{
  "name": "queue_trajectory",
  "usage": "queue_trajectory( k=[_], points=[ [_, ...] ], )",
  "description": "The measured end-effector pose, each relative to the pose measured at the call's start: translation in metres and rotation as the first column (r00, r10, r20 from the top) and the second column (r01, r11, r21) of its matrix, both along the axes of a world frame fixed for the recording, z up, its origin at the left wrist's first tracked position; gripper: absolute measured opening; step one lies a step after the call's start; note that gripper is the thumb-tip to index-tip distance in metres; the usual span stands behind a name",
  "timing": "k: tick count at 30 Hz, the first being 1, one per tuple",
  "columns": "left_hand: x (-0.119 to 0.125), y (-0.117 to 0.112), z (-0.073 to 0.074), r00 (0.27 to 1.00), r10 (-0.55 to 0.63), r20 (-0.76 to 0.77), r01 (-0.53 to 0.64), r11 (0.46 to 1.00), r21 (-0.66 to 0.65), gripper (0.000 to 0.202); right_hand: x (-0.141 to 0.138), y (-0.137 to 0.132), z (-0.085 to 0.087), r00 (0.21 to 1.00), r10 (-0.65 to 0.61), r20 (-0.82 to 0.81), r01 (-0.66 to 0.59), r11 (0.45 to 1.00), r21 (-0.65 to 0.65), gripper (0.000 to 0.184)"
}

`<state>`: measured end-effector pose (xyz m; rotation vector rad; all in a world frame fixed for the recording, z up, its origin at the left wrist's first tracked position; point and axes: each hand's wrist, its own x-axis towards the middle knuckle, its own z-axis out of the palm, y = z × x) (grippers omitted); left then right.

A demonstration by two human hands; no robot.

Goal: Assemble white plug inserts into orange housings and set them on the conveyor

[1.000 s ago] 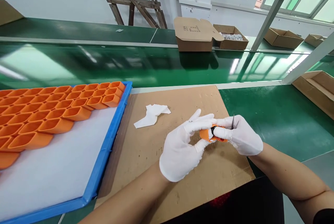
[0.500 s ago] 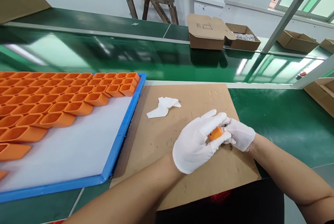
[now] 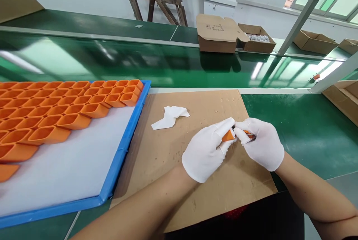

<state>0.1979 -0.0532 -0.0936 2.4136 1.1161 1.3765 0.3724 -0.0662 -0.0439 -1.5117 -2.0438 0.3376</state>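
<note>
Both my hands wear white gloves and meet over a brown cardboard sheet (image 3: pixel 179 158). My left hand (image 3: pixel 205 152) is closed around a small orange plastic part (image 3: pixel 228 136). My right hand (image 3: pixel 263 143) pinches the same part from the right and also grips a thin dark tool (image 3: pixel 250 135), its tip showing by the fingers. To the left lies a blue tray (image 3: pixel 123 150) with a white liner and several rows of orange parts (image 3: pixel 64 109) like the held one.
A crumpled white cloth (image 3: pixel 169 116) lies on the cardboard behind my hands. A glossy green conveyor belt (image 3: pixel 156 65) runs across beyond it. Cardboard boxes (image 3: pixel 220 33) stand on the far side, more (image 3: pixel 342 96) at the right. A white post (image 3: pixel 332 74) slants at right.
The orange part has been turned between my hands. My right hand has risen and come more into view, and the dark tool's tip now points right instead of being tucked behind my left hand.
</note>
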Motion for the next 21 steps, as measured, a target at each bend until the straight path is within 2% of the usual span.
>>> queue_trajectory(
  k=[2,6,8,10,12,14,15,17,18,21],
  points=[
    [0.001,-0.002,0.001,1.000,-0.014,0.011,0.014,1.000,0.013,0.048,0.001,-0.005,0.001,0.994,-0.001,0.109,-0.008,0.996,0.089,0.026],
    [0.003,-0.005,0.001,0.999,-0.036,0.021,0.036,0.999,0.011,0.057,-0.008,-0.017,0.001,0.923,-0.127,0.363,0.036,0.968,0.247,0.017],
    [0.005,-0.005,0.000,0.999,-0.037,0.023,0.037,0.999,0.012,0.057,-0.015,-0.021,0.000,0.878,-0.171,0.446,0.068,0.969,0.236,0.016],
    [0.006,-0.004,-0.002,0.998,-0.038,0.055,0.039,0.999,-0.008,0.056,-0.020,-0.021,-0.001,0.879,-0.179,0.442,0.101,0.976,0.195,0.017],
    [0.008,-0.003,-0.004,0.990,-0.021,0.138,0.039,0.991,-0.128,0.054,-0.018,-0.016,0.000,0.944,-0.139,0.298,0.105,0.986,0.128,0.022],
    [0.009,-0.001,-0.003,0.962,0.022,0.274,0.070,0.943,-0.324,0.048,-0.011,-0.009,0.003,0.997,-0.080,0.006,0.080,0.997,-0.004,0.027],
    [0.010,0.000,-0.003,0.937,0.046,0.347,0.108,0.905,-0.411,0.045,-0.006,-0.004,0.005,0.985,-0.071,-0.158,0.056,0.994,-0.096,0.029],
    [0.010,0.000,0.000,0.884,0.070,0.462,0.188,0.852,-0.489,0.041,0.005,0.006,0.008,0.903,-0.101,-0.417,-0.022,0.960,-0.280,0.032],
    [0.010,0.000,0.001,0.869,0.066,0.490,0.212,0.845,-0.490,0.040,0.009,0.010,0.009,0.858,-0.121,-0.499,-0.075,0.931,-0.356,0.034],
    [0.009,-0.001,0.006,0.869,-0.034,0.494,0.261,0.880,-0.397,0.038,0.017,0.018,0.008,0.745,-0.126,-0.655,-0.303,0.811,-0.500,0.037]
  ],
)
